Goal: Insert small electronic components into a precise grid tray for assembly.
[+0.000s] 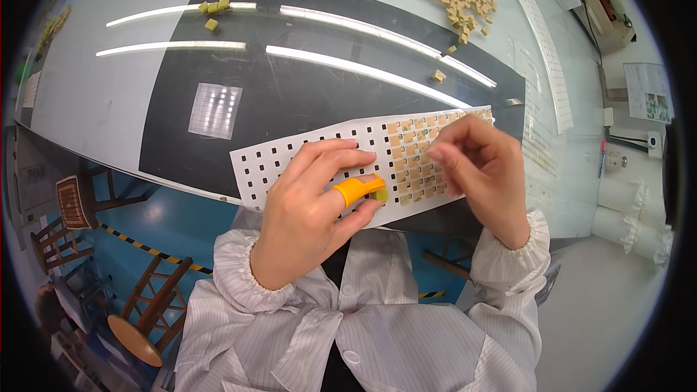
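Note:
A white sheet [250, 163] with rows of small black square holes lies on a dark mat, at a slant in front of me. Small tan square pieces [406, 151] fill the rows of its right part. My left hand [312, 199] rests over the sheet's middle, with an orange-yellow sleeve [352, 190] round one finger. Between that finger and the thumb it grips a small yellow-green block [381, 194]. Above the tan pieces, my right hand [483, 167] is closed in a pinch; whatever its fingertips hold is hidden.
The dark mat [290, 87] bears a translucent gridded square [215, 111] and a few yellow-green cubes [212, 25]. Loose tan blocks [457, 0] are heaped at the far right, near another perforated strip [544, 58]. Wooden stools [149, 312] stand on the blue floor, lower left.

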Available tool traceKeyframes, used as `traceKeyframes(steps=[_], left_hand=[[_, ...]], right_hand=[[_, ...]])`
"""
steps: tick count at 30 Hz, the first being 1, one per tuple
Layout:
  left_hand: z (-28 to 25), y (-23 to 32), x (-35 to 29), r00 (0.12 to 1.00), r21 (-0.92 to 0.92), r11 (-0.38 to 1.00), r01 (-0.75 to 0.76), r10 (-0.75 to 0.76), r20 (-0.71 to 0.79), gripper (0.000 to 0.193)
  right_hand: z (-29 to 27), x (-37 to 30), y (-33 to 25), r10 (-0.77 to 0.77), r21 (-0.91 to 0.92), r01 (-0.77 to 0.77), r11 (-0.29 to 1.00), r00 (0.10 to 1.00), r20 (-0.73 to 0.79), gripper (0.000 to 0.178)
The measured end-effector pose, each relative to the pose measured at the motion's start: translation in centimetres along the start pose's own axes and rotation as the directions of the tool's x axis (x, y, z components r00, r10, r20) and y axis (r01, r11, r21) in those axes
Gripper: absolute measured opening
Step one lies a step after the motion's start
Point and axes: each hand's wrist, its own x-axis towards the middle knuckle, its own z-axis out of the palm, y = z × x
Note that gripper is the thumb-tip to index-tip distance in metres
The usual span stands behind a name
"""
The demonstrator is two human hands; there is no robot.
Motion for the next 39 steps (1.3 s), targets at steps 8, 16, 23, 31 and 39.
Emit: traceKeyframes(steps=[8,16,23,31,39], left_hand=[[-0.4,0.1,0.3,1.0,0.033,0.999,-0.001,0.001,-0.011,0.019],[-0.4,0.6,0.3,0.998,0.142,0.988,-0.056,0.055,0.007,0.022],[0.4,0.4,0.2,0.997,0.038,0.997,-0.07,0.068,0.038,0.022],[0.4,0.1,0.3,0.998,0.001,0.999,-0.043,0.043,0.039,0.028],[0.3,0.1,0.2,0.999,-0.013,0.999,-0.038,0.039,0.036,0.028]], right_hand=[[0.3,-2.4,1.8,-0.248,-0.357,0.191,0.914,0.962,-0.119,0.017],[3.0,-3.9,2.7,-0.434,-0.478,0.365,0.799,0.9,-0.039,0.018],[3.3,-4.1,2.7,-0.45,-0.52,0.371,0.769,0.893,-0.028,0.018],[3.2,-4.0,2.4,-0.411,-0.485,0.352,0.801,0.911,-0.017,0.016],[3.0,-3.8,2.1,-0.384,-0.485,0.322,0.813,0.923,-0.031,0.015]])
